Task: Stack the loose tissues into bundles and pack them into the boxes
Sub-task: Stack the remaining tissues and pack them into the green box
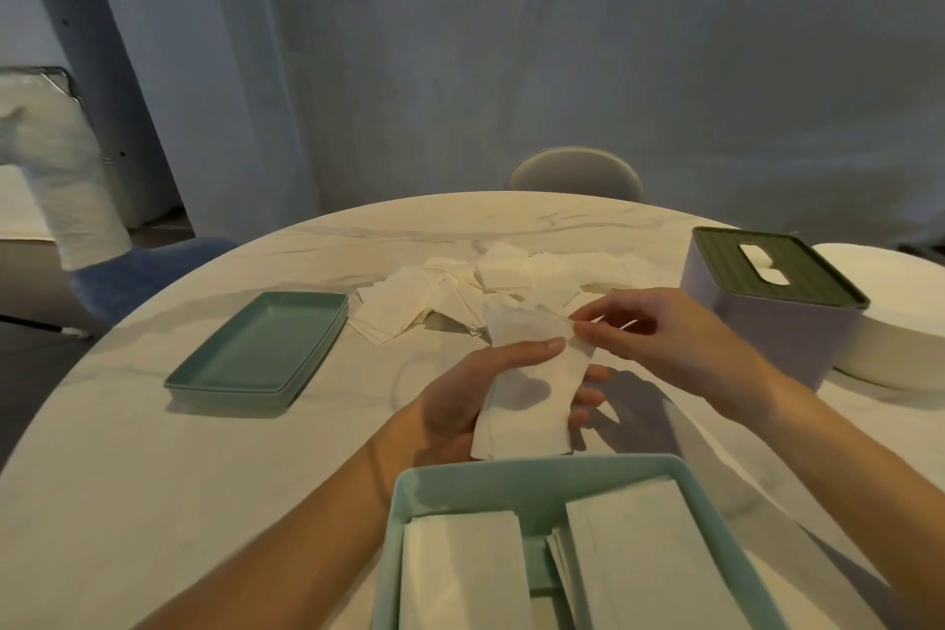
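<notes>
From the head view, a small tissue bundle (526, 389) is being cradled in the left hand (475, 394), thumb pressed on top, while its far corner is being pinched by the right hand (659, 338). Edges should probably be squared before packing. Loose tissues (460, 292) are lying beyond; the open box (511, 476) is waiting just beneath, unobstructed.
</notes>
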A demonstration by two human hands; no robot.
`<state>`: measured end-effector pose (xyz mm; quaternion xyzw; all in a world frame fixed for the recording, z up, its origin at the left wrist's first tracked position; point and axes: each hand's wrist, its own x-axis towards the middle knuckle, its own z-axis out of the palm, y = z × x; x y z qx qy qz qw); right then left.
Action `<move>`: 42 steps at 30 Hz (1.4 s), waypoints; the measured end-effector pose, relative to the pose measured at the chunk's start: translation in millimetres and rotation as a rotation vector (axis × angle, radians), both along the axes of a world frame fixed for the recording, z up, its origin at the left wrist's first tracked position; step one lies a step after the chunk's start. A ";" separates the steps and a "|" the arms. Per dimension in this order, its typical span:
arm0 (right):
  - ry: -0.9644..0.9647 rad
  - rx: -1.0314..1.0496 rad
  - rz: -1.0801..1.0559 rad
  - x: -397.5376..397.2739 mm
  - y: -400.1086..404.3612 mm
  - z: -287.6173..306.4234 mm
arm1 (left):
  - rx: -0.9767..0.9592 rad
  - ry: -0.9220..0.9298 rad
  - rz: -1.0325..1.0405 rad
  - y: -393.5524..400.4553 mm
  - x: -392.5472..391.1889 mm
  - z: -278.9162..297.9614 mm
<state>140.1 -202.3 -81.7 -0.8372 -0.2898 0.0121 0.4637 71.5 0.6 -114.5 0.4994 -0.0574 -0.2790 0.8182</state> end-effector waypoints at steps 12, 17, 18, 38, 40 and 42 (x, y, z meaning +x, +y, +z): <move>-0.088 0.215 -0.204 1.3 3.5 -4.1 | 0.043 0.064 0.015 -2.5 -0.1 -1.2; -0.100 0.449 -0.298 4.6 1.0 3.0 | 0.065 0.067 0.051 -5.2 -2.3 0.7; -0.094 0.520 -0.305 3.8 0.1 6.0 | 0.064 0.056 0.079 -6.0 -0.9 -0.3; -0.181 0.118 -0.098 -11.2 18.5 -6.1 | 0.146 -0.182 0.348 -21.7 -15.2 29.4; -0.123 0.110 -0.047 -7.9 17.0 -6.1 | 0.092 -0.142 0.311 -24.9 -20.2 33.4; -0.095 0.135 -0.014 -4.7 14.5 -6.8 | 0.127 -0.114 0.304 -29.1 -15.9 28.5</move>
